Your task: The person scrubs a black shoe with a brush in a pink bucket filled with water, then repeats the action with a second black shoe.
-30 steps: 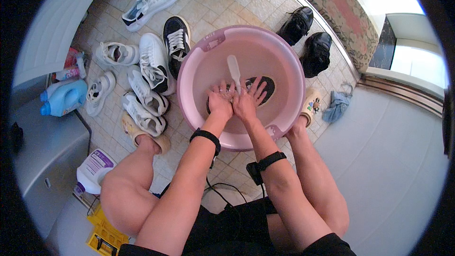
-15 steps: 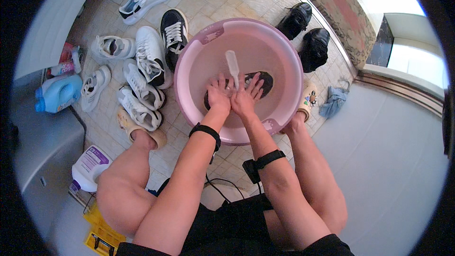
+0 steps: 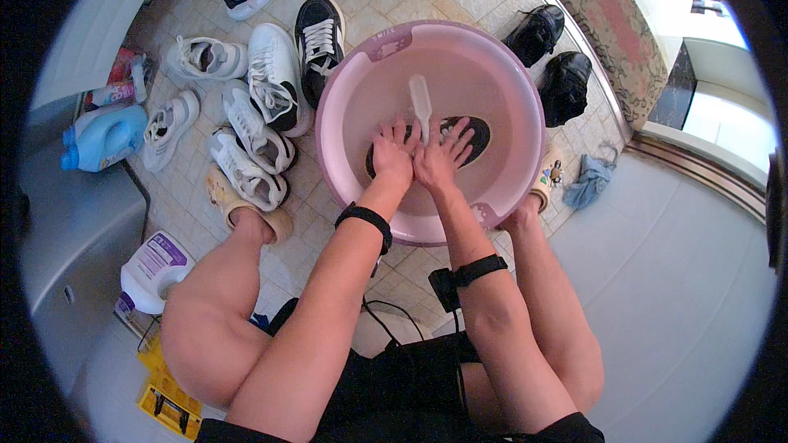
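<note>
A pink basin [image 3: 532,98] of water stands on the floor between my feet. In it lies a black shoe [image 3: 482,134] with a pale edge, mostly covered by my hands. My left hand [image 3: 392,160] rests over the shoe's left part, fingers stretched out. Beside it my right hand [image 3: 437,162] lies with its fingers spread over the right part. Both are open, wrists close together. A white handle [image 3: 420,97], perhaps of a brush, points away from me; its near end is hidden by my fingers.
Several white sneakers [image 3: 246,168] and a black sneaker [image 3: 320,45] stand left of the basin. Black shoes [image 3: 566,89] stand at right. A blue bottle [image 3: 107,138], a white jug [image 3: 156,272] and a yellow case [image 3: 168,402] are at left. A blue cloth [image 3: 589,182] lies at right.
The whole view has shifted, so the basin and my hands appear a little further right and up. My hands stay on the shoe, fingers spread as before.
</note>
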The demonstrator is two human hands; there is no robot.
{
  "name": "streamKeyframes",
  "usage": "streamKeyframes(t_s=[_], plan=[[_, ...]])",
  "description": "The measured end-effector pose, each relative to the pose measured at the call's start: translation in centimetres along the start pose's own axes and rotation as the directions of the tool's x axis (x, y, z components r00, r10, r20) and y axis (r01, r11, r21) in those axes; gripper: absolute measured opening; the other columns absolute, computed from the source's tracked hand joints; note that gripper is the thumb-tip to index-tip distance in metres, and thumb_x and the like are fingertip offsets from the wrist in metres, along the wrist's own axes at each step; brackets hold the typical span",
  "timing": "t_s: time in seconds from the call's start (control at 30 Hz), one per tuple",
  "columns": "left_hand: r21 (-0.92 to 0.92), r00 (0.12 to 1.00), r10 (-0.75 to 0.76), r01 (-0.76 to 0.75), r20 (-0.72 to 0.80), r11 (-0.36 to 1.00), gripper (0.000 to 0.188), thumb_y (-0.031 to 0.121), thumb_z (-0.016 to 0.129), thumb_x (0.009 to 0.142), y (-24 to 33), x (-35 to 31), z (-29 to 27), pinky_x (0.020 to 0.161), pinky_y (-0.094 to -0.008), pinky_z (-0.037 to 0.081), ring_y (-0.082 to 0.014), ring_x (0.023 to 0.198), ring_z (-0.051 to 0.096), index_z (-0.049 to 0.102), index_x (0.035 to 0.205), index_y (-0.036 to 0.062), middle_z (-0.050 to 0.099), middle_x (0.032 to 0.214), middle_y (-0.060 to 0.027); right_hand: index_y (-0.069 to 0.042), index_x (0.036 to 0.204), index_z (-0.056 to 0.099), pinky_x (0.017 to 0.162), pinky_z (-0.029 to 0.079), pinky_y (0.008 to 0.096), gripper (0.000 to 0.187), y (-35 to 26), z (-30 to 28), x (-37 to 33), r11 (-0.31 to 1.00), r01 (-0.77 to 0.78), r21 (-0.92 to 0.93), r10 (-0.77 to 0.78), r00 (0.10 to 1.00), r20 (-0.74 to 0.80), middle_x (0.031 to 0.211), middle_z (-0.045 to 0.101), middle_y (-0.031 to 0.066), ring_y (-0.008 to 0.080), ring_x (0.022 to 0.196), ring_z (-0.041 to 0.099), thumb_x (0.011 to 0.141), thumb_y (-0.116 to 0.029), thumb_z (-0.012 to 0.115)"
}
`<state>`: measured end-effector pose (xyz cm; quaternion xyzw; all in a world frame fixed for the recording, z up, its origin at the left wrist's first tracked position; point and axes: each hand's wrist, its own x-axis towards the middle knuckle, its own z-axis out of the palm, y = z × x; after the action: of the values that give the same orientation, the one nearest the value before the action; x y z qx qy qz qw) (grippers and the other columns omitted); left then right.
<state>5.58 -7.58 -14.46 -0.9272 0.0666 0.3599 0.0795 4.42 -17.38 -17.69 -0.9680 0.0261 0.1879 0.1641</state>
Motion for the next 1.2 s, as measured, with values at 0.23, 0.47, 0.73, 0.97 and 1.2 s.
streamKeyframes(t_s=[0.23, 0.47, 0.73, 0.97, 1.2], plan=[[-0.022, 1.0, 0.023, -0.024, -0.017, 0.999, 0.063, 0.037, 0.04, 0.094, -0.1, 0.1, -0.1, 0.101, -0.0515, 0.031, -0.0339, 0.132, 0.033, 0.013, 0.149, 0.0239, 0.016, 0.154, -0.0107, -0.015, 0.148, 0.018, 0.105, 0.0, 0.0657, 0.07, 0.0, -0.3, 0.2, 0.999, -0.007, 0.043, 0.007, 1.0, 0.018, 0.149, -0.014, 0.0302, 0.0552, 0.134, -0.012, 0.087, -0.031, 0.049], [-0.056, 0.999, 0.011, -0.009, 0.031, 0.998, 0.069, 0.041, 0.044, 0.091, -0.5, 0.3, -0.3, 0.1, -0.0528, 0.031, -0.0324, 0.129, 0.035, 0.011, 0.149, 0.0248, 0.023, 0.151, -0.0077, -0.013, 0.146, 0.024, 0.104, 0.0, 0.0676, 0.068, -0.5, -0.2, 0.3, 0.997, 0.007, 0.073, -0.003, 0.999, -0.05, 0.148, -0.011, 0.0323, 0.057, 0.134, -0.009, 0.085, -0.031, 0.049], [-0.087, 0.998, 0.052, -0.049, 0.029, 0.995, 0.069, 0.04, 0.046, 0.09, -1.0, 0.6, -0.3, 0.105, -0.0501, 0.028, -0.0346, 0.133, 0.031, 0.014, 0.148, 0.0187, 0.019, 0.152, -0.0148, -0.015, 0.146, 0.022, 0.104, 0.001, 0.0668, 0.068, 0.0, 0.7, 0.7, 1.0, 0.009, 0.011, -0.008, 0.999, -0.039, 0.149, -0.01, 0.0319, 0.0568, 0.134, -0.008, 0.087, -0.033, 0.049], [-0.123, 0.998, 0.059, -0.058, 0.004, 0.991, 0.072, 0.043, 0.044, 0.09, -1.9, 0.7, -0.4, 0.108, -0.0541, 0.022, -0.0362, 0.138, 0.023, 0.012, 0.149, 0.018, 0.017, 0.152, -0.0158, -0.015, 0.145, 0.026, 0.104, 0.001, 0.067, 0.067, -1.5, 0.0, 0.5, 1.0, -0.017, 0.022, 0.017, 1.0, 0.002, 0.148, -0.01, 0.0326, 0.0574, 0.134, -0.007, 0.086, -0.034, 0.05], [-0.155, 0.987, 0.102, -0.082, 0.121, 0.984, 0.066, 0.042, 0.036, 0.092, -2.3, 0.1, -2.2, 0.107, -0.0546, 0.024, -0.0358, 0.136, 0.026, 0.012, 0.149, 0.0182, 0.017, 0.152, -0.0139, -0.02, 0.144, 0.032, 0.106, -0.001, 0.065, 0.063, -1.1, -0.3, 1.2, 0.999, -0.032, -0.004, 0.032, 0.999, 0.037, 0.149, -0.01, 0.0317, 0.055, 0.135, -0.01, 0.085, -0.033, 0.05]])
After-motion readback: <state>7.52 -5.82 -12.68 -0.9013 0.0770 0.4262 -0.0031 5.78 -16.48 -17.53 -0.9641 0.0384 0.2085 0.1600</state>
